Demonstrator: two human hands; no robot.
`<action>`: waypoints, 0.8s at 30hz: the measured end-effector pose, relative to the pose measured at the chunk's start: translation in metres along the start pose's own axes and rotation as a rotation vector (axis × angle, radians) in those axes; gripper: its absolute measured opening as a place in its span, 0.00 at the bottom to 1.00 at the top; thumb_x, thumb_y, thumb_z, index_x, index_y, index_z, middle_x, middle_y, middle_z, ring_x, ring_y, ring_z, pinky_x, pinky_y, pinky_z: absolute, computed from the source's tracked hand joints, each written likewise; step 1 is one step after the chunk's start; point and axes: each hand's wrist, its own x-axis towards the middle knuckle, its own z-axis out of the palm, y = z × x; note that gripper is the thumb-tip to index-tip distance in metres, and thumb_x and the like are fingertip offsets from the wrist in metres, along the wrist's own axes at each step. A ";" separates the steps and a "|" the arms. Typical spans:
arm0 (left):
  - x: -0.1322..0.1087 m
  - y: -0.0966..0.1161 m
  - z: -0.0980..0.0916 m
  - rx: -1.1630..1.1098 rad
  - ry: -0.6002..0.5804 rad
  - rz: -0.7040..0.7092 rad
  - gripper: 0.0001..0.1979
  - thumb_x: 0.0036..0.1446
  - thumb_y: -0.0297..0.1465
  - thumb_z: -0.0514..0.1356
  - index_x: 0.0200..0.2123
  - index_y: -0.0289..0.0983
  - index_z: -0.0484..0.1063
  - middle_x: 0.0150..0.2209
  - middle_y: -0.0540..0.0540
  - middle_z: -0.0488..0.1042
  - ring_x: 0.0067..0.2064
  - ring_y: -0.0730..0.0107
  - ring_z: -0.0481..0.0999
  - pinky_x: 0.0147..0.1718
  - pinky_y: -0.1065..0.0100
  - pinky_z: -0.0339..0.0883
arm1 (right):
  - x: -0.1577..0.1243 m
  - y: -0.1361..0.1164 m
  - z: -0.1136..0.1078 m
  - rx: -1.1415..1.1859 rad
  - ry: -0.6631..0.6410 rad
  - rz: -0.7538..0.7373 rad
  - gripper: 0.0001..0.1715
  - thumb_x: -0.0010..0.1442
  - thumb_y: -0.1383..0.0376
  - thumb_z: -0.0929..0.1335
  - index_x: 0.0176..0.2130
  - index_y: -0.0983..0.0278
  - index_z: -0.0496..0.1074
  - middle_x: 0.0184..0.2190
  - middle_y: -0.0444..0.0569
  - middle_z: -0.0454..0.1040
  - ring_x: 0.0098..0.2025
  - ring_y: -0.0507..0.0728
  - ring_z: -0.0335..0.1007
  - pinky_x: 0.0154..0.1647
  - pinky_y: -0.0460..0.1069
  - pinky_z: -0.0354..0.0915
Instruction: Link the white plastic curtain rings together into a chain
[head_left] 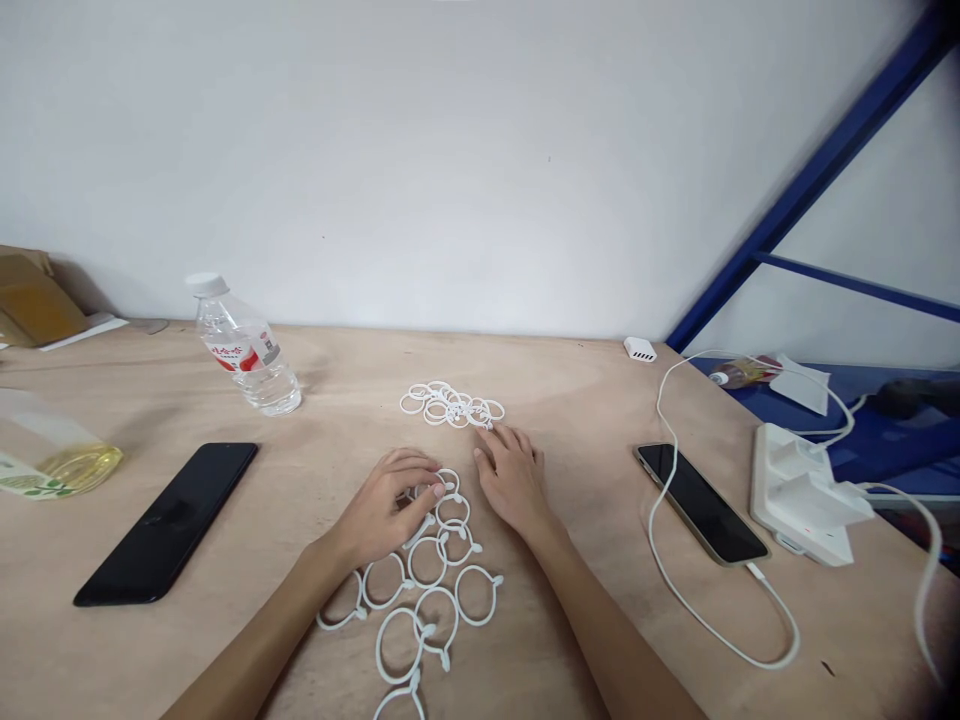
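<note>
A chain of linked white plastic rings (431, 590) lies on the wooden table (570, 400) in front of me. My left hand (386, 505) rests on the chain's far end, fingers curled and pinching a ring. My right hand (510, 475) lies flat beside it, fingers stretched toward a loose pile of white rings (450, 405) farther back; its fingertips are at the pile's near edge.
A black phone (169, 520) lies at the left, a water bottle (244, 350) behind it, a bottle of yellow liquid (52, 455) at the far left. At the right, a phone (701, 500) on a white cable, a power strip (802, 490), a blue metal frame (810, 180).
</note>
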 end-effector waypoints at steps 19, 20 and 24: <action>0.001 0.001 -0.001 -0.035 0.032 -0.043 0.13 0.62 0.37 0.54 0.41 0.39 0.76 0.44 0.43 0.78 0.50 0.59 0.72 0.53 0.55 0.64 | 0.010 0.004 -0.011 1.023 0.380 0.412 0.13 0.50 0.58 0.70 0.32 0.65 0.75 0.27 0.48 0.78 0.33 0.57 0.74 0.38 0.51 0.67; 0.001 0.001 -0.002 -0.037 0.045 -0.071 0.14 0.62 0.37 0.53 0.43 0.39 0.76 0.45 0.43 0.77 0.50 0.59 0.72 0.53 0.55 0.65 | 0.009 0.001 -0.010 1.015 0.348 0.377 0.13 0.50 0.58 0.70 0.31 0.65 0.75 0.27 0.47 0.78 0.32 0.56 0.73 0.36 0.50 0.67; 0.001 0.001 -0.002 -0.118 0.119 -0.222 0.18 0.61 0.40 0.53 0.49 0.38 0.71 0.50 0.42 0.75 0.53 0.58 0.72 0.53 0.55 0.65 | -0.001 -0.011 -0.004 0.901 0.165 0.195 0.09 0.50 0.60 0.71 0.29 0.63 0.77 0.27 0.46 0.77 0.29 0.55 0.70 0.32 0.49 0.65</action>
